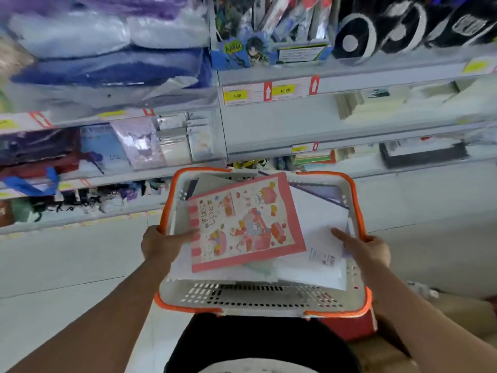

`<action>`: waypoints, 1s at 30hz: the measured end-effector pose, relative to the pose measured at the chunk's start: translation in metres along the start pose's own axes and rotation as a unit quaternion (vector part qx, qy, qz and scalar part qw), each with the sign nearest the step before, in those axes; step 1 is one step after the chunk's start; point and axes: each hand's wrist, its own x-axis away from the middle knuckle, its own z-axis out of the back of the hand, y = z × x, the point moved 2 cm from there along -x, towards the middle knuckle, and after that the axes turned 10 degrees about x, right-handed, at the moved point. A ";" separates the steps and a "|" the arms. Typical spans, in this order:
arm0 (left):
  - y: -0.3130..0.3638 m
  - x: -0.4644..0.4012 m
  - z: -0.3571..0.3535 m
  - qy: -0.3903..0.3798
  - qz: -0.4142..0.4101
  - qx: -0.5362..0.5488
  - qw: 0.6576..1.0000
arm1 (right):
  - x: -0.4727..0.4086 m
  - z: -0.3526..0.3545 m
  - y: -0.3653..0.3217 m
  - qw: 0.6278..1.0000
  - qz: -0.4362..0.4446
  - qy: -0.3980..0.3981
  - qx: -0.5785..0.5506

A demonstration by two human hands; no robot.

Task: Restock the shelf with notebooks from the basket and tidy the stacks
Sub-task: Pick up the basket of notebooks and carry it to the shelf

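Both hands (161, 244) (369, 251) beside pink notebook (246, 224) atop basket (258, 297)

White perforated basket (258, 296) with orange rim and handles, held level in front of the shelf (349, 84). Inside: loose heap of notebooks. Top one is a pink notebook (246, 224), cartoon cover with striped edge, face up, skewed, corners overhanging the rest. White notebooks (320, 254) under it on the right, barcode label showing. Shelf tiers grey, yellow price tags, flat stacks on the right.
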 end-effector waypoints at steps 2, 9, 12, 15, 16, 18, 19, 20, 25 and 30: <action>-0.006 -0.001 -0.010 -0.013 0.005 0.017 1.000 | -0.010 0.004 -0.005 1.000 0.011 0.006 0.017; -0.014 0.001 -0.048 0.006 0.025 0.061 0.998 | -0.054 0.004 -0.015 0.998 0.032 0.008 0.061; -0.019 0.001 -0.062 0.016 0.043 0.066 0.997 | -0.079 0.002 -0.013 0.997 0.037 -0.018 0.061; -0.020 0.008 -0.080 0.037 0.049 0.063 0.996 | -0.111 -0.001 -0.013 0.995 0.045 -0.050 0.076; -0.020 0.011 -0.088 0.046 0.050 0.063 0.996 | -0.121 -0.002 -0.013 0.993 0.050 -0.059 0.085; -0.024 0.019 -0.109 0.068 0.049 0.061 0.995 | -0.146 -0.004 -0.014 0.989 0.062 -0.075 0.108; -0.027 0.023 -0.121 0.080 0.048 0.059 0.994 | -0.162 -0.007 -0.014 0.987 0.068 -0.084 0.116; -0.033 0.025 -0.135 0.092 0.051 0.056 0.993 | -0.179 -0.012 -0.015 0.985 0.071 -0.094 0.123; -0.080 0.010 -0.218 0.130 0.080 0.061 0.986 | -0.267 -0.050 0.000 0.977 0.076 -0.121 0.161; -0.139 -0.045 -0.297 0.130 0.102 0.060 0.984 | -0.350 -0.106 0.041 0.978 0.067 -0.100 0.173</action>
